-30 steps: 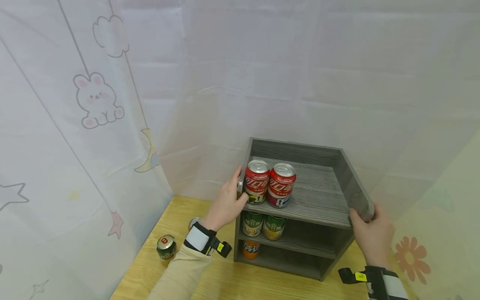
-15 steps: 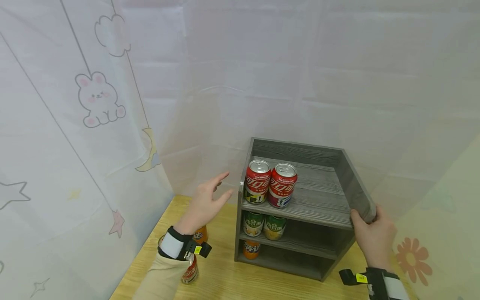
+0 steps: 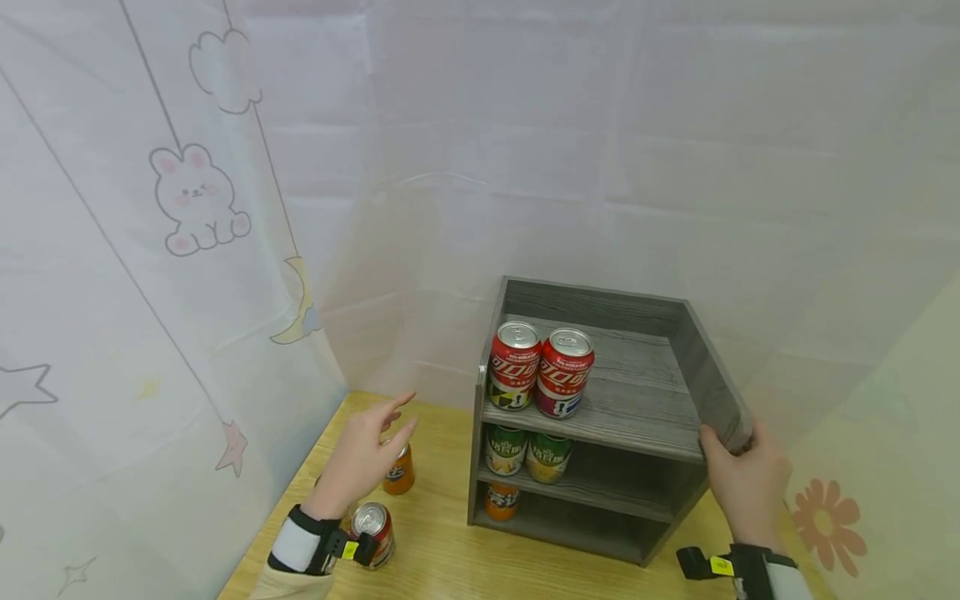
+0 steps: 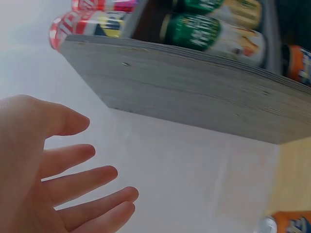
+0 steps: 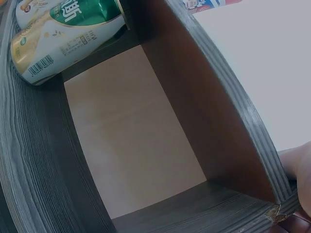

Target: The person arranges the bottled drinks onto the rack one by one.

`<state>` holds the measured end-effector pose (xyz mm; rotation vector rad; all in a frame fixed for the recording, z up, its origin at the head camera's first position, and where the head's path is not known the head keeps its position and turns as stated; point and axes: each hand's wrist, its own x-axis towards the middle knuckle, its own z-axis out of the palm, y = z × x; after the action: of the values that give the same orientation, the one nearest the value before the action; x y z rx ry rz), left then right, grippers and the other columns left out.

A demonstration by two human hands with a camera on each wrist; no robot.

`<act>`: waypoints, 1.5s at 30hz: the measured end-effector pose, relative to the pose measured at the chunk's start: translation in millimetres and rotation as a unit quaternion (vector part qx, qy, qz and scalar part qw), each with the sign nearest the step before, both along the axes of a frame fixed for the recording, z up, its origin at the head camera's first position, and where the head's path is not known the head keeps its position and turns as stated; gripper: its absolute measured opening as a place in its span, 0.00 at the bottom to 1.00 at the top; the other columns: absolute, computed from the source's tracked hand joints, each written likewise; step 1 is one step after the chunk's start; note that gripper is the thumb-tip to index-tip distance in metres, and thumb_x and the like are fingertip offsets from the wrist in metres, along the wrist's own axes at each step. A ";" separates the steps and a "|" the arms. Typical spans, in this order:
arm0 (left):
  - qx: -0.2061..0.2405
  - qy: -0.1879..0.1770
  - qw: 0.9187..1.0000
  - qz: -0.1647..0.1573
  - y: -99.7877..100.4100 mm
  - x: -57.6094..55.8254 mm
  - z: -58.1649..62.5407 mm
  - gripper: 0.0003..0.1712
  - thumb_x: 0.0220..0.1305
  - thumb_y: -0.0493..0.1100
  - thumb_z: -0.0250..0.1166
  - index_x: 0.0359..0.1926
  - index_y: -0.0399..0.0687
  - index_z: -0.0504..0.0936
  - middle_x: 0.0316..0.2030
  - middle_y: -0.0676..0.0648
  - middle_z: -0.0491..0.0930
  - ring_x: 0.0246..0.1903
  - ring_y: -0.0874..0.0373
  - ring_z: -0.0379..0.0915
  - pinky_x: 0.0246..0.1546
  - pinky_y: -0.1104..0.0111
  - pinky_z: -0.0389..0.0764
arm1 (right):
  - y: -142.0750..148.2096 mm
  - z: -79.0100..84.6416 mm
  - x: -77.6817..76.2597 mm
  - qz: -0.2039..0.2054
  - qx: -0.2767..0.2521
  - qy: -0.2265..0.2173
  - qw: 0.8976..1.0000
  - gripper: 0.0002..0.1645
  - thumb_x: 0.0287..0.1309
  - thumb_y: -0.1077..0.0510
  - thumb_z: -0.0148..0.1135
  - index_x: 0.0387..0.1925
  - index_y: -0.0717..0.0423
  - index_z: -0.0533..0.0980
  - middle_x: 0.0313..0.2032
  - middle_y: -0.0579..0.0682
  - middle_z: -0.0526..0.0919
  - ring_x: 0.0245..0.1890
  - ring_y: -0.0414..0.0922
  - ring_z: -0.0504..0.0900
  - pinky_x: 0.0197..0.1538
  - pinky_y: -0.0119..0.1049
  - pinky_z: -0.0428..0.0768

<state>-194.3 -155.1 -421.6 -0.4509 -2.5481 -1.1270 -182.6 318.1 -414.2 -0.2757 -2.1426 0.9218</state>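
My left hand (image 3: 362, 458) hovers over the left part of the table, fingers spread and holding nothing. Beside it stand an orange soda can (image 3: 400, 475) and a red cola can (image 3: 377, 537), the latter partly behind the wrist strap. The right hand (image 3: 750, 483) grips the front corner of the grey wooden shelf's (image 3: 637, 383) right side panel, thumb inside. Two red cola cans (image 3: 514, 371) stand on the shelf's top board, at the left. Two green-and-white cans (image 5: 73, 39) occupy the middle level. Another orange can (image 3: 502, 500) is at the bottom left.
The shelf rests on a wooden table (image 3: 442, 558) close to a pale cloth backdrop (image 3: 420, 208). A second cloth with printed drawings (image 3: 195, 208) borders the table's left side.
My left hand has let go of the shelf's left side and moved left and down toward the loose cans. The right hand keeps its hold; shelf and cans stay put.
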 end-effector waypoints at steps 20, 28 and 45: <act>-0.039 -0.203 0.978 0.035 -28.7 27.3 -115.9 0.38 0.63 0.54 0.72 0.67 0.37 0.75 0.62 0.35 0.75 0.59 0.36 0.73 0.54 0.41 0.74 | -4.0 -2.9 1.8 -0.001 -0.001 0.011 1.000 0.17 0.58 0.63 0.69 0.47 0.70 0.79 0.36 0.69 0.84 0.22 0.17 0.67 0.22 0.18 0.67; -0.055 -0.213 0.975 0.009 -41.7 26.3 -147.9 0.42 0.54 0.49 0.79 0.64 0.31 0.75 0.56 0.33 0.78 0.53 0.36 0.77 0.49 0.43 0.78 | -2.8 -6.1 -0.1 -0.010 0.011 0.009 1.000 0.14 0.57 0.63 0.70 0.43 0.69 0.80 0.30 0.65 0.83 0.18 0.29 0.69 0.19 0.23 0.66; -0.041 -0.232 0.971 -0.041 -55.6 16.5 -154.3 0.39 0.38 0.31 0.81 0.56 0.33 0.78 0.43 0.44 0.83 0.40 0.49 0.81 0.36 0.53 0.83 | -2.2 -6.7 -0.2 -0.009 0.006 0.017 1.000 0.13 0.58 0.64 0.70 0.42 0.68 0.79 0.25 0.60 0.81 0.14 0.34 0.68 0.18 0.26 0.65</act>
<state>-177.7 -210.7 -575.9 -0.3448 -3.0112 -1.2854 -182.8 315.8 -421.0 -0.2706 -2.1103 0.8970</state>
